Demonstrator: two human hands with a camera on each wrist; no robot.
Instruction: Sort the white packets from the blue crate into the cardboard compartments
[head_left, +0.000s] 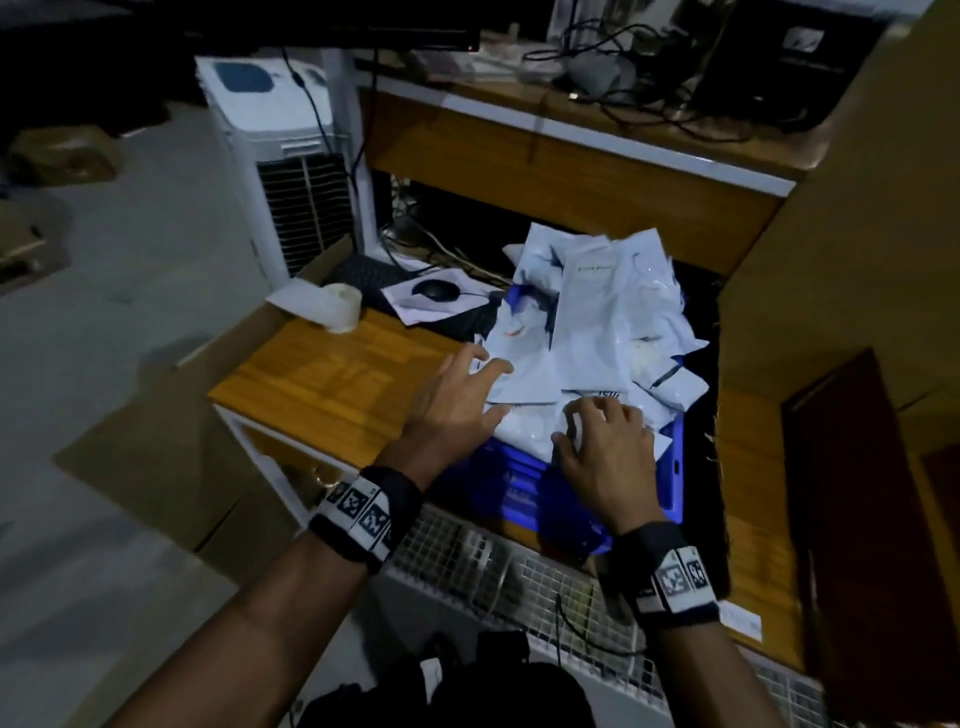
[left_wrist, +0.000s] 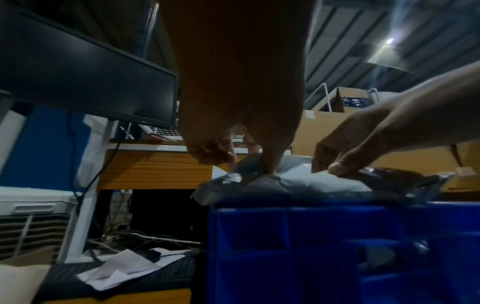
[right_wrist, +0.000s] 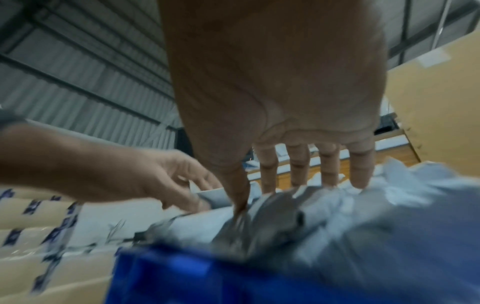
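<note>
White packets (head_left: 587, 322) are heaping above the rim of the blue crate (head_left: 524, 493), blocking any way down into it. Left of the crate, bare wooden tabletop (head_left: 322, 374) is lying open, with a tape roll (head_left: 340, 306), a keyboard (head_left: 374, 278) and a mouse (head_left: 436, 289) crowding its far end. Right of the crate, a tall cardboard wall (head_left: 841, 249) is closing that side off.

left hand (head_left: 452, 400) on packets (head_left: 597, 322) | right hand (head_left: 605, 447) likewise, fingers seemingly curled | blue crate (head_left: 524, 493) heaped
</note>
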